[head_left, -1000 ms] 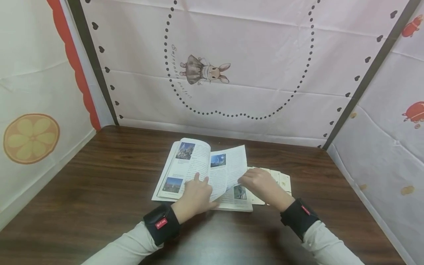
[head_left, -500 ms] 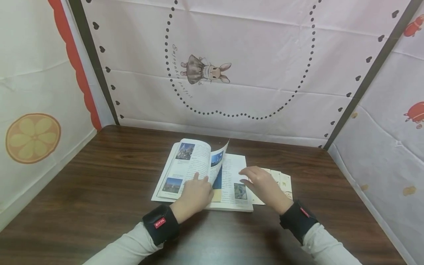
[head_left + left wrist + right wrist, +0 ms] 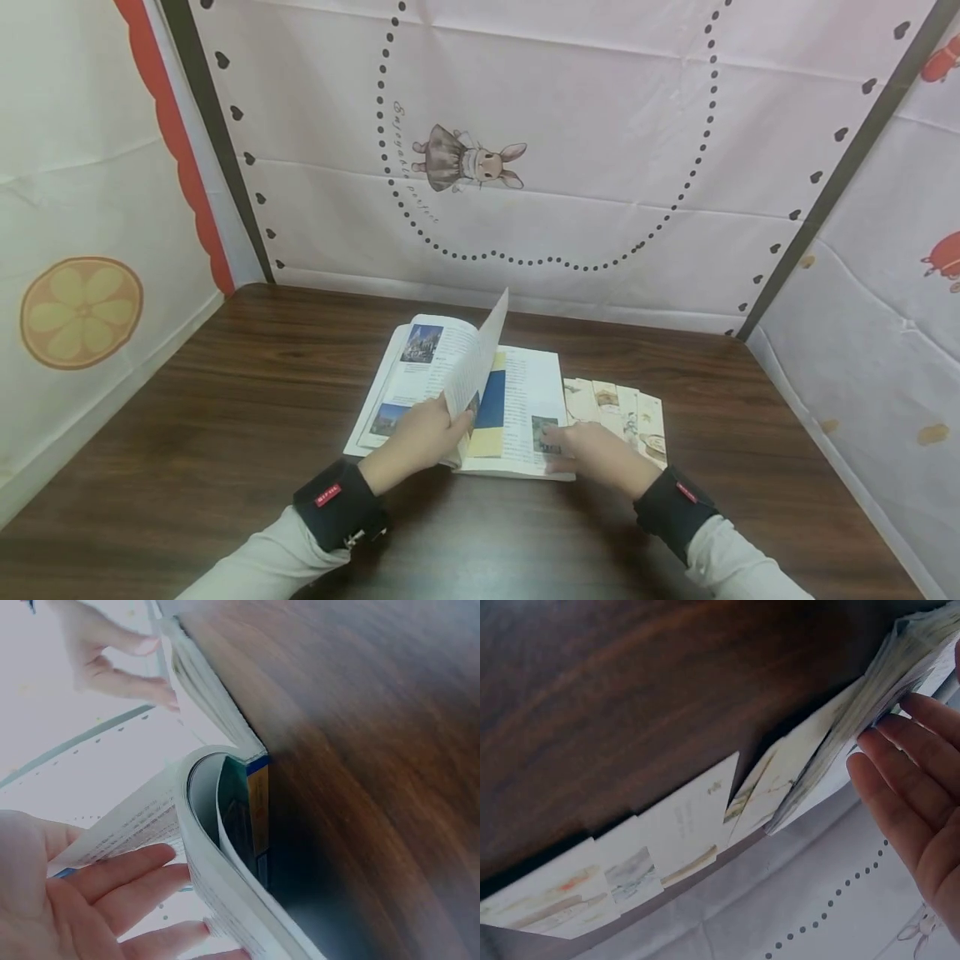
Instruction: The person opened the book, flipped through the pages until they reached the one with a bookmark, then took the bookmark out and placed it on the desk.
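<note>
An open book (image 3: 525, 367) lies on the table with photos and text on its pages. One leaf (image 3: 480, 350) stands up near the middle, leaning left, its lower part at my left hand (image 3: 423, 432). In the left wrist view that leaf (image 3: 131, 817) runs between the left thumb and index finger, while the other fingers extend loosely. My right hand (image 3: 600, 450) rests at the lower right of the right-hand page, over a small photo. Its fingers (image 3: 900, 802) look straight in the right wrist view. A blue and yellow panel (image 3: 491, 404) shows beside the raised leaf.
Several cream illustrated cards (image 3: 648, 421) lie overlapped against the book's right side, partly hidden by the right hand. The dark wooden table (image 3: 247, 400) is bounded by printed white cloth walls (image 3: 562, 150) at the back and both sides.
The right hand has let go of the leaf and lowered onto the right page. The leaf has swung left to stand up. My left hand has shifted left and taken the leaf.
</note>
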Tool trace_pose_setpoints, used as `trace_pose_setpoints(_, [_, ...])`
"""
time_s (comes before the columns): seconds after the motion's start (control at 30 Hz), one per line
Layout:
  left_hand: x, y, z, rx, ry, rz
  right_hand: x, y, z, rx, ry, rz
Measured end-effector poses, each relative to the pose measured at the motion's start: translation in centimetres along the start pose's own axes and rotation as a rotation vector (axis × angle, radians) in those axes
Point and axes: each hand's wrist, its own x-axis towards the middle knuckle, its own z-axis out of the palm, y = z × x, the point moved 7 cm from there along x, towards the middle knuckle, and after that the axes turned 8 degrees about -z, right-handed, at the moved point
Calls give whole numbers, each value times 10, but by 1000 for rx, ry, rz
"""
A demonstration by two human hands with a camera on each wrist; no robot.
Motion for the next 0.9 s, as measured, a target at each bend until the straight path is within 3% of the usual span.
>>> trace_pose_setpoints(0.17, [1,-12,-21,-142,81,-65,1,-1,5,-20,20,-40])
trace_pose_setpoints(0.33, [-1,-20,-47,-204,236,-42,3,0,6,-37,26,-28])
trace_pose_setpoints(0.47, [-5,-25,-56,-97,330,15,3,1,7,-34,20,-3])
trace_pose_setpoints(0.6, [-6,-27,-50,120,373,77,2,2,7,-27,14,20])
trace_pose_setpoints(0.67, [-5,-28,-44,243,365,69,2,1,6,-26,14,17])
trace_pose_setpoints(0.77, [0,-28,-32,387,274,84,4,-2,5,-45,10,-6])
trace_pose_setpoints(0.9, [1,-14,-10,488,53,302,8,-4,6,-71,-14,-15])
